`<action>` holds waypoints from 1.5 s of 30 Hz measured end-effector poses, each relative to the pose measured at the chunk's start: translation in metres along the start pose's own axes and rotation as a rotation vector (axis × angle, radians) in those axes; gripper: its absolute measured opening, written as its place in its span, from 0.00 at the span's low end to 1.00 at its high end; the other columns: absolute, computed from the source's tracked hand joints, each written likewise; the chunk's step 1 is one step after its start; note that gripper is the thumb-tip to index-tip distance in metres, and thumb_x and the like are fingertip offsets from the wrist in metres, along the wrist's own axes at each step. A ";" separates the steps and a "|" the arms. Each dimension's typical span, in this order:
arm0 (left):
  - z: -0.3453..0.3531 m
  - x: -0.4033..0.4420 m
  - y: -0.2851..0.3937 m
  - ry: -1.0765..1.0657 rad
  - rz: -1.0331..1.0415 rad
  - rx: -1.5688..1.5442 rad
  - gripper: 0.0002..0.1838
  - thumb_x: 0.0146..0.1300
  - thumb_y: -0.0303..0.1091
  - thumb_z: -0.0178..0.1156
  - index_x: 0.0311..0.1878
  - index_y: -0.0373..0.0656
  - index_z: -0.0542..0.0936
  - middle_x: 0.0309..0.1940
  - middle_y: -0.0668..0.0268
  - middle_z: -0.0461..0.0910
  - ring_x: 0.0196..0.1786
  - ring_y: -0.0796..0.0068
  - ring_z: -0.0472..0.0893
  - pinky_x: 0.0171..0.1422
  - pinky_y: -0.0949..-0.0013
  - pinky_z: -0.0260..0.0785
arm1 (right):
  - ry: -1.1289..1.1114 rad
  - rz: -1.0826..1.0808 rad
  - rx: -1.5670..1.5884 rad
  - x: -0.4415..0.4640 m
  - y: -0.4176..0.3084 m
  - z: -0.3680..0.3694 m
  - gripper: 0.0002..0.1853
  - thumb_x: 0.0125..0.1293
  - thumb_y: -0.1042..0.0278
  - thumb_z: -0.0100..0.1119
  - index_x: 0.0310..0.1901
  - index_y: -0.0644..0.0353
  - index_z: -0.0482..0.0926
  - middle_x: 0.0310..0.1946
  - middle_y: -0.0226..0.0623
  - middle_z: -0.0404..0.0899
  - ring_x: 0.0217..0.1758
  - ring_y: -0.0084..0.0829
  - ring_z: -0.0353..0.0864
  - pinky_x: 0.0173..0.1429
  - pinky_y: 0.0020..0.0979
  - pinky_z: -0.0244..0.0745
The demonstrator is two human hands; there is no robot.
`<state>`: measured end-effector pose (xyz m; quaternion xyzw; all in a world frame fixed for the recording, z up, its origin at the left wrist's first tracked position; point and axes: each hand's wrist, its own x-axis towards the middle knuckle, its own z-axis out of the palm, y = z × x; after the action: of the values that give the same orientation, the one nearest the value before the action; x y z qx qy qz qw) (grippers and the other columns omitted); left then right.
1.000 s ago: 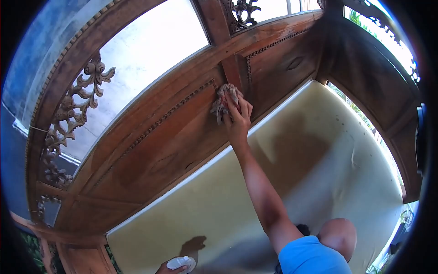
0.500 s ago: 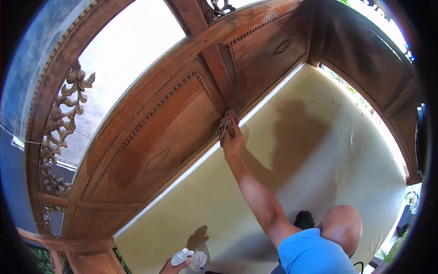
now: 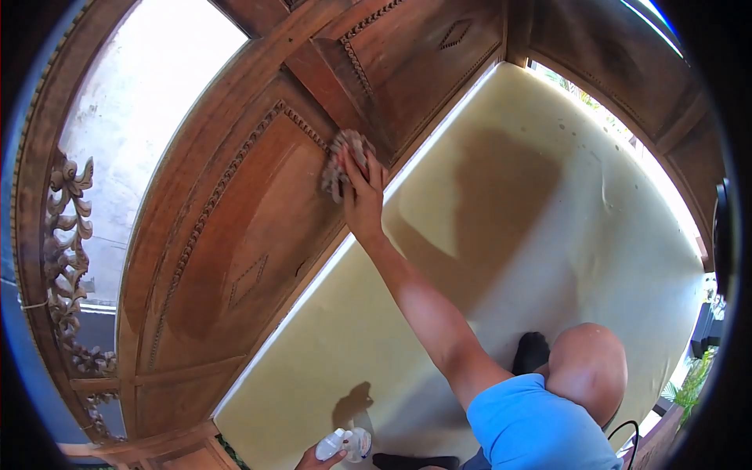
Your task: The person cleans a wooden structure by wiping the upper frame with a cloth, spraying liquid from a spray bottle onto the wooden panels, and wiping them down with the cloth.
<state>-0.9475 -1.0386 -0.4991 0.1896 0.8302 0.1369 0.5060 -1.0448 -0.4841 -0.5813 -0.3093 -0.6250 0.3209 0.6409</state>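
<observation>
My right hand point(image 3: 362, 192) presses a crumpled, stained cloth point(image 3: 341, 160) against the carved wooden panel point(image 3: 290, 204), just left of a raised upright strip point(image 3: 325, 82). Its fingers are bent over the cloth. At the bottom edge, my left hand point(image 3: 319, 460) is wrapped round a small white bottle point(image 3: 332, 444). A clear round container with a label point(image 3: 359, 445) is right beside the bottle; whether the hand also holds it I cannot tell. Darker, wet-looking patches show on the wood.
Below the panel lies a pale yellow padded surface point(image 3: 345, 337) with shadows on it. My bent knee point(image 3: 587, 368) and a dark sock point(image 3: 531, 352) are at the lower right. Carved openwork point(image 3: 69, 251) stands at the left. A black cable point(image 3: 633, 431) curves at the lower right.
The view has shifted toward the right. My right hand moved the cloth down to the panel's lower edge, then back up a little along the wood. My left hand still holds the bottle.
</observation>
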 end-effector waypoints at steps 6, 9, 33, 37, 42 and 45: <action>0.002 -0.011 0.034 -0.172 0.101 -0.035 0.29 0.68 0.33 0.69 0.72 0.44 0.75 0.68 0.61 0.78 0.70 0.66 0.75 0.76 0.61 0.66 | -0.088 0.366 -0.069 -0.087 0.055 -0.008 0.36 0.64 0.89 0.54 0.72 0.47 0.76 0.69 0.45 0.70 0.72 0.49 0.69 0.77 0.39 0.64; 0.002 -0.008 0.046 -0.283 0.142 -0.157 0.30 0.67 0.33 0.71 0.71 0.45 0.76 0.68 0.62 0.78 0.71 0.67 0.75 0.76 0.62 0.66 | -0.138 0.440 -0.102 -0.091 0.060 -0.012 0.35 0.64 0.89 0.54 0.71 0.48 0.76 0.67 0.45 0.71 0.69 0.46 0.73 0.73 0.36 0.69; -0.004 -0.016 0.096 -0.274 0.197 0.017 0.28 0.63 0.35 0.71 0.66 0.44 0.78 0.69 0.55 0.76 0.72 0.52 0.73 0.78 0.54 0.64 | -0.010 0.879 0.271 -0.153 0.023 0.037 0.32 0.71 0.84 0.47 0.76 0.53 0.69 0.64 0.49 0.81 0.60 0.33 0.84 0.66 0.31 0.74; -0.003 -0.021 0.111 -0.271 0.231 0.068 0.27 0.63 0.37 0.71 0.65 0.43 0.79 0.67 0.54 0.77 0.71 0.50 0.74 0.77 0.53 0.64 | -0.233 0.898 0.113 -0.200 -0.047 0.027 0.34 0.70 0.86 0.51 0.77 0.50 0.68 0.61 0.43 0.83 0.55 0.24 0.81 0.64 0.26 0.73; 0.017 -0.015 0.058 -0.198 0.292 0.095 0.29 0.63 0.41 0.73 0.66 0.45 0.79 0.65 0.58 0.80 0.69 0.54 0.76 0.74 0.56 0.66 | -0.425 0.951 0.228 -0.240 -0.032 0.019 0.32 0.70 0.86 0.53 0.75 0.54 0.70 0.60 0.40 0.84 0.55 0.25 0.81 0.63 0.26 0.72; 0.010 -0.019 0.063 -0.201 0.249 0.096 0.28 0.64 0.43 0.72 0.65 0.41 0.80 0.67 0.60 0.79 0.71 0.57 0.75 0.77 0.57 0.62 | -0.257 0.942 0.696 -0.211 0.003 -0.003 0.24 0.73 0.82 0.54 0.70 0.63 0.76 0.60 0.37 0.82 0.58 0.25 0.79 0.65 0.29 0.74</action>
<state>-0.9194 -0.9911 -0.4620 0.3278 0.7511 0.1391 0.5559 -1.0444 -0.6506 -0.7114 -0.2837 -0.3512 0.7911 0.4127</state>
